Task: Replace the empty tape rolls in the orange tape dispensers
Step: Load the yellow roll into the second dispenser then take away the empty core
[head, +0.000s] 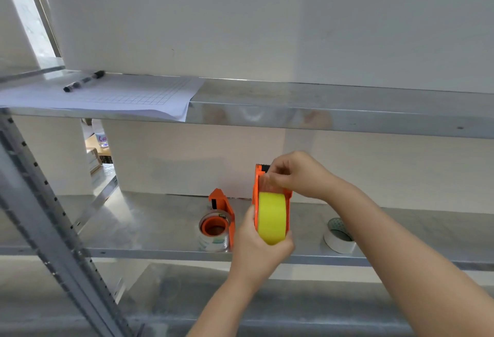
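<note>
An orange tape dispenser (257, 195) is held upright in front of the middle shelf, with a yellow tape roll (273, 216) seated in it. My left hand (260, 248) grips it from below, around the roll and frame. My right hand (296, 173) pinches the tape end near the toothed blade at the dispenser's top. A second orange dispenser (223, 207) lies on the middle shelf (149, 219) just left of it, loaded with a clear tape roll (213, 240). A white tape roll (339, 235) rests on the shelf to the right.
The upper metal shelf (320, 112) carries a gridded paper sheet (120, 96) with a black marker (84, 80). A perforated steel upright (53, 219) slants down the left side. Boxes (95, 155) show behind the rack at left. A lower shelf (267, 304) lies beneath.
</note>
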Available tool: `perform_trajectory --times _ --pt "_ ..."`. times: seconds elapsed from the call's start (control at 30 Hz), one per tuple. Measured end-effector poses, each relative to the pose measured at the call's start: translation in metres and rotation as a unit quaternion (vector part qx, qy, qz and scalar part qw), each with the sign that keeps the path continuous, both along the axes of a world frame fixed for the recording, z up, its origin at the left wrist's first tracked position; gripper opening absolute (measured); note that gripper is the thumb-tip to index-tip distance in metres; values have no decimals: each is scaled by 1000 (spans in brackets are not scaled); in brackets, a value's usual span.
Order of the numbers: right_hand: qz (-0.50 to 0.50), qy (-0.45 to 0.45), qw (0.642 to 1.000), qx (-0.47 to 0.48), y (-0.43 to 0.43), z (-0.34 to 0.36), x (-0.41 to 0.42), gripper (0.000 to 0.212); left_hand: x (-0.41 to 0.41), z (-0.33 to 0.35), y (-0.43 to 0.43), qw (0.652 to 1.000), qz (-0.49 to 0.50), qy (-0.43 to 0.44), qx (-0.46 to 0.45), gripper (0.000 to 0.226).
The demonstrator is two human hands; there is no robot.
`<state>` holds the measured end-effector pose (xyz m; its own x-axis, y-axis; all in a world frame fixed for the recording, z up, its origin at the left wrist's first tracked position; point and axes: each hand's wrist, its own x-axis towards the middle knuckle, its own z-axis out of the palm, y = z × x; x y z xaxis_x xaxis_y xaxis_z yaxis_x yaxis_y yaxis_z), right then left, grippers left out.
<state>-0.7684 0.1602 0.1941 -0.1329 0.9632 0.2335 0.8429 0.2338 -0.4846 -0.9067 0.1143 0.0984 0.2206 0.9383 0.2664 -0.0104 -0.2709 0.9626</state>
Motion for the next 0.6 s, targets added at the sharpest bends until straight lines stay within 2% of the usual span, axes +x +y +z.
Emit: perform_trajectory --times 0.13,0.23,0.37,0.6 --pt "-20 24 999 29 17 6 11 16 2 11 16 1000 -2 -17 -5 35" --pt "-53 99 994 16 29 12 21 18 6 18 27 1000 -12 -13 5 39" --pt "-96 236 967 -17 43 12 34 24 9 18 36 1000 -20 -7 2 42" --pt "-124 256 958 -28 56 -6 34 23 7 16 44 998 -36 45 -22 34"
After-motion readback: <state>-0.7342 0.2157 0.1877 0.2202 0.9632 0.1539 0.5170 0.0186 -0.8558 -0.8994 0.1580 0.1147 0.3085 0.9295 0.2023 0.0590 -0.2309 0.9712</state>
